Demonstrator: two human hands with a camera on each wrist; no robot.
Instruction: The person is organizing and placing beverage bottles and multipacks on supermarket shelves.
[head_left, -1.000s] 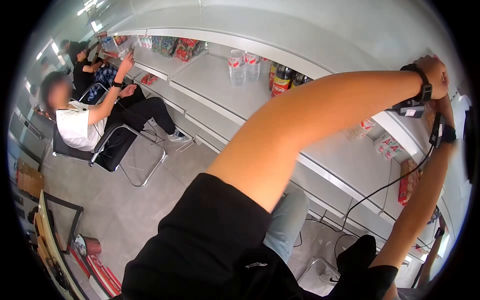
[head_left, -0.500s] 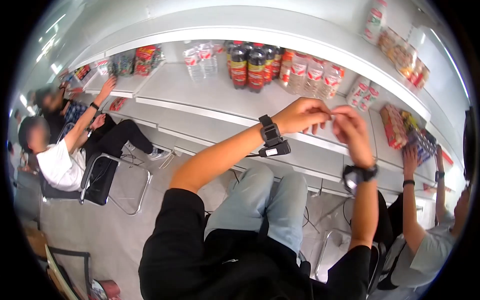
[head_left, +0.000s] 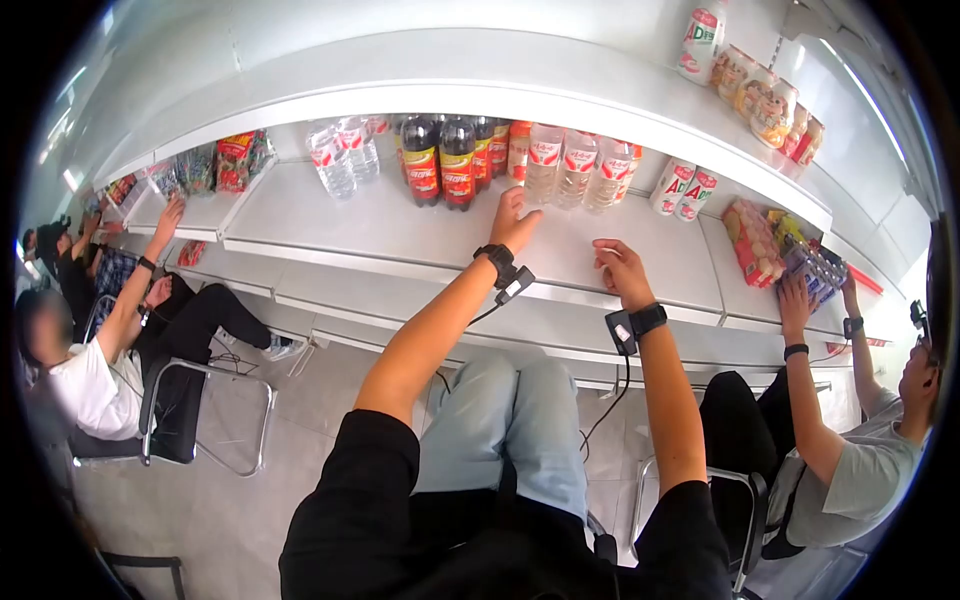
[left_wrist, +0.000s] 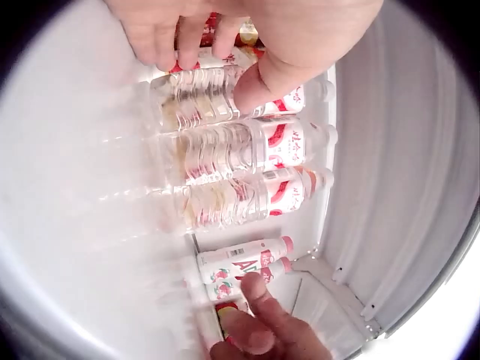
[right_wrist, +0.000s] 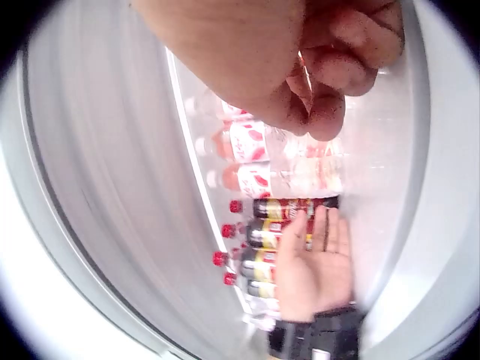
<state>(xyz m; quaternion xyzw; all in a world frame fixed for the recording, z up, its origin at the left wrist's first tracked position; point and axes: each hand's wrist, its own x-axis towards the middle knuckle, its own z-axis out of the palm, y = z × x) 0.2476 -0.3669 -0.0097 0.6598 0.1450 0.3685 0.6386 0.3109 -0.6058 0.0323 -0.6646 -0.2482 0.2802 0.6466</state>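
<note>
My left hand [head_left: 513, 222] is over the front of the middle shelf, fingers loosely bent and holding nothing, just in front of clear bottles [head_left: 543, 160] with red-and-white labels. Dark bottles [head_left: 457, 165] with red-and-yellow labels stand to its left. To the right, my right hand [head_left: 622, 272] hovers above the same shelf, its fingers loosely curled around nothing. The left wrist view has my left hand [left_wrist: 300, 37] beside the clear bottles [left_wrist: 225, 150]. In the right wrist view my right hand's curled fingers [right_wrist: 337, 67] are large at the top, and my left palm [right_wrist: 319, 270] faces the camera.
White-and-pink bottles [head_left: 672, 187] stand at the shelf's right, with red packs [head_left: 752, 243] beyond. Water bottles [head_left: 330, 160] are to the left. An upper shelf [head_left: 480, 95] overhangs the bottles. Seated people are at the left [head_left: 105, 380] and right [head_left: 850, 470], the latter touching packages.
Both hands were raised at the far right, then came together before the shelf. Now they are apart, the left one nearer the bottles. The head view has also shifted.
</note>
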